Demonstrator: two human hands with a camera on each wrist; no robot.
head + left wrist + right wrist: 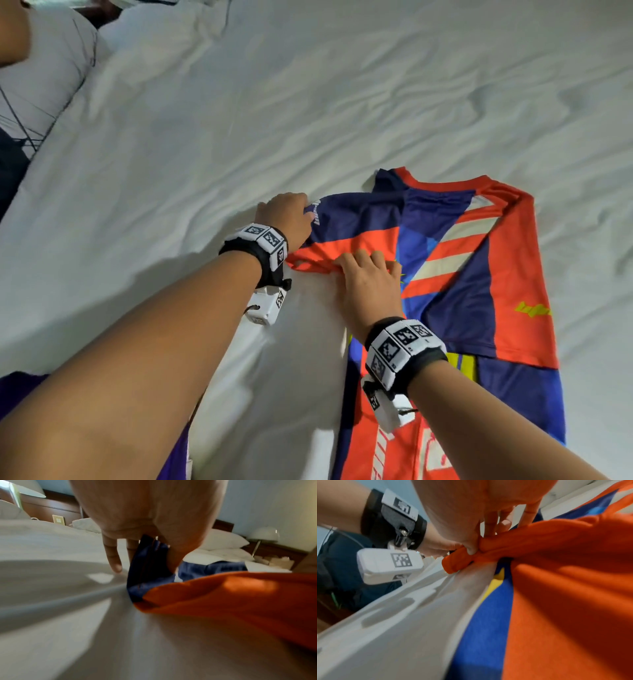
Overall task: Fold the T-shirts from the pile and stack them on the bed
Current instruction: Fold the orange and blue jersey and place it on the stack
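A red-orange and navy T-shirt [507, 274] lies spread on the white bed [308, 102], right of centre in the head view, with its left sleeve folded in. My left hand [291, 216] pinches the navy edge of that sleeve; the left wrist view shows my thumb and fingers closed on the navy cloth [149, 563]. My right hand [370, 277] lies on the orange part of the sleeve just below. In the right wrist view its thumb and fingers [476, 543] pinch a bunched orange fold [565, 588].
A purple garment [20, 390] shows at the bottom left bed edge. Pillows [223, 540] and a lamp [264, 534] stand at the head of the bed. A grey pillow [44, 75] sits at the top left. White sheet stretches beyond the shirt.
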